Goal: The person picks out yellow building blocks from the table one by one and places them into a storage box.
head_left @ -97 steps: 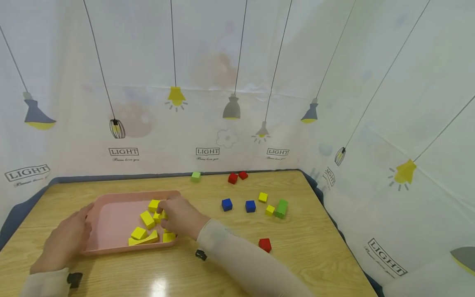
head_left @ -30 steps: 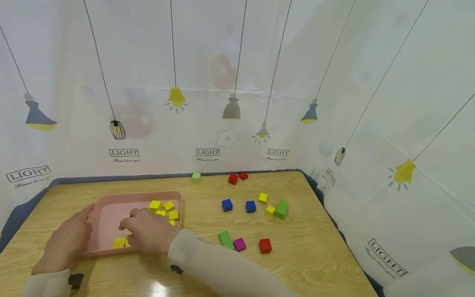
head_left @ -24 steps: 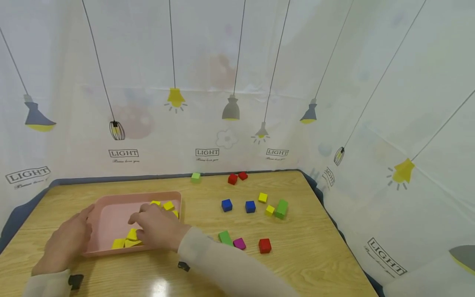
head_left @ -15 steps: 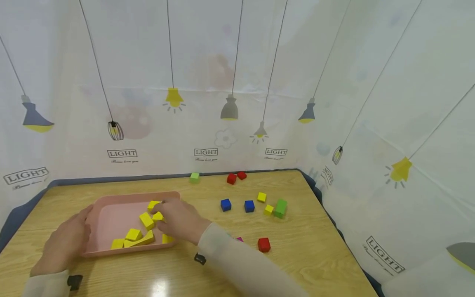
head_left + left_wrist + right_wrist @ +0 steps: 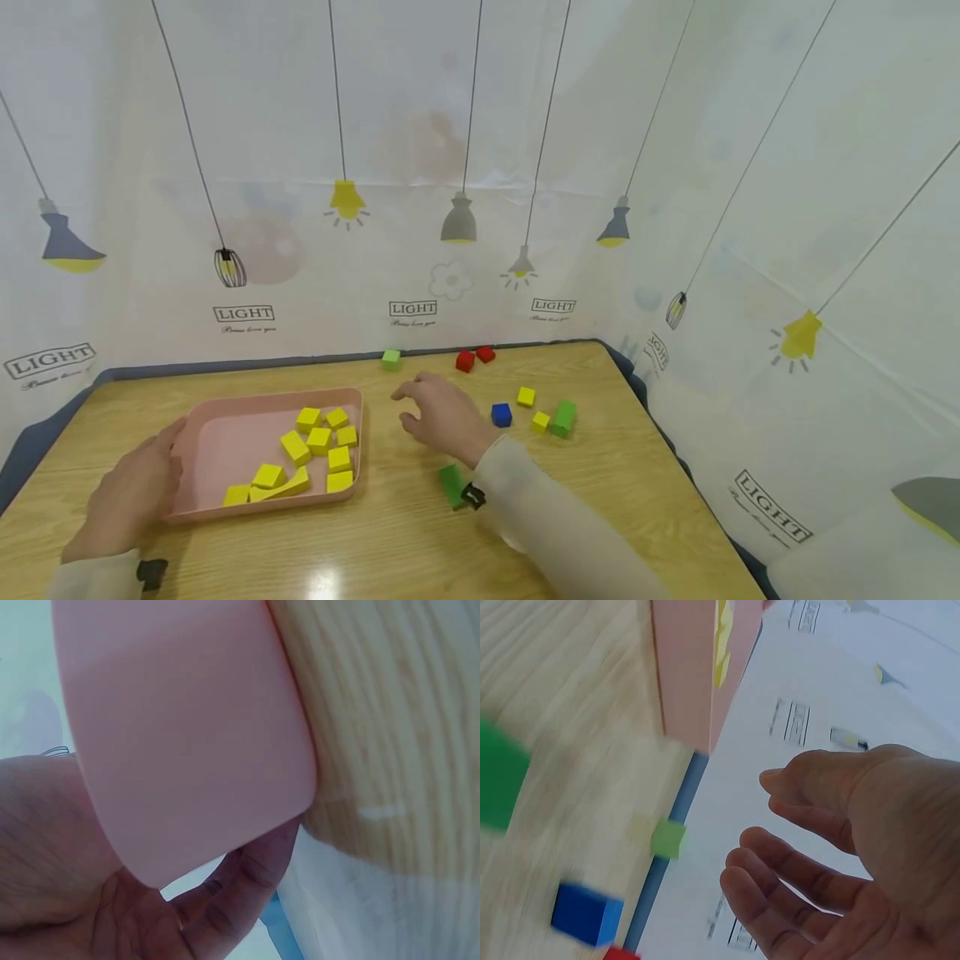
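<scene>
A pink tray (image 5: pixel 225 506) stands on the left of the table, holding several yellow blocks (image 5: pixel 296 447) and a curved yellow piece (image 5: pixel 281 487). My left hand (image 5: pixel 127 492) grips the tray's left end; the left wrist view shows fingers curled against the outer wall of the tray (image 5: pixel 195 750). To the right of the tray hovers my right hand (image 5: pixel 450 419), its fingers loosely bent and nothing between them. Several loose blocks lie around it. A blue cube (image 5: pixel 502 415) sits just beyond its wrist, and a green block (image 5: pixel 452 486) lies partly under the forearm.
Light green cube (image 5: pixel 391 360) and two red blocks (image 5: pixel 465 361) lie along the back edge. Two yellow cubes (image 5: pixel 526 397) and a long green block (image 5: pixel 563 418) are at the right. A printed cloth wall (image 5: pixel 412 250) closes off the back and right.
My right hand has left the yellow blocks at the tray's right side and moved right over the table, where it covers one blue cube. The sleeve now hides the red and magenta blocks.
</scene>
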The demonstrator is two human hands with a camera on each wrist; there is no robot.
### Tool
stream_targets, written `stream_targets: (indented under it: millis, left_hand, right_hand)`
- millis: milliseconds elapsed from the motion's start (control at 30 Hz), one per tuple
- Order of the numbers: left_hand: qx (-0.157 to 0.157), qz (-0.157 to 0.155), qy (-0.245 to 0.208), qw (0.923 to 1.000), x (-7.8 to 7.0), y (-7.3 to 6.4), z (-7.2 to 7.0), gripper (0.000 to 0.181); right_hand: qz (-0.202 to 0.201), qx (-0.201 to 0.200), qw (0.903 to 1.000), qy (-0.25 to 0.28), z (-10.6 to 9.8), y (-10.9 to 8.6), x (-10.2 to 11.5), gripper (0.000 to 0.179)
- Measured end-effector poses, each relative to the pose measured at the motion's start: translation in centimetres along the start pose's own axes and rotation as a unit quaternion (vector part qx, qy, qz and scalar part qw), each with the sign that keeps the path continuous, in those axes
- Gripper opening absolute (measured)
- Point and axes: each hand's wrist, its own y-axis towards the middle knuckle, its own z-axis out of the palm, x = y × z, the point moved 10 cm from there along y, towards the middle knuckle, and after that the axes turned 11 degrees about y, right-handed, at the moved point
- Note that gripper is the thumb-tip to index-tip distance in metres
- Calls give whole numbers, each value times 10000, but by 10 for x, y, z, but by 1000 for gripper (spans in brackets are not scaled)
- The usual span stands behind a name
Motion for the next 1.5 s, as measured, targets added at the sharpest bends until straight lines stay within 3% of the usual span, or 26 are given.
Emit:
stream_targets:
  millis: [233,467,767,1000,1267,1500]
  left_hand:
    - [-4,-68,74,9999,3,-2,-1,69]
    - [15,-5,-37,10000,-2,-6,-3,66]
    - [-114,87,81,9999,-7,-2,-4,65]
    - [34,-61,18,10000,-1,-2,-1,67]
    - [-246,128,19,9996,-3,-1,-5,65]
    - [-296,194,45,9994,-4,-4,-6,63]
  right_hand:
    - [284,-288,9989,232,-32,-12,-48,35]
    - [658,-556,9963,34,-55,-26,-99,36]
    - [1240,-593,9905,47,-68,-37,-156,36]
    - [1457,-466,9882,79,-68,-39,-184,39]
    - [1634,-258,9862,22,-62,-39,-202,37]
    - [1687,-127,9856,27,-53,-35,-210,37]
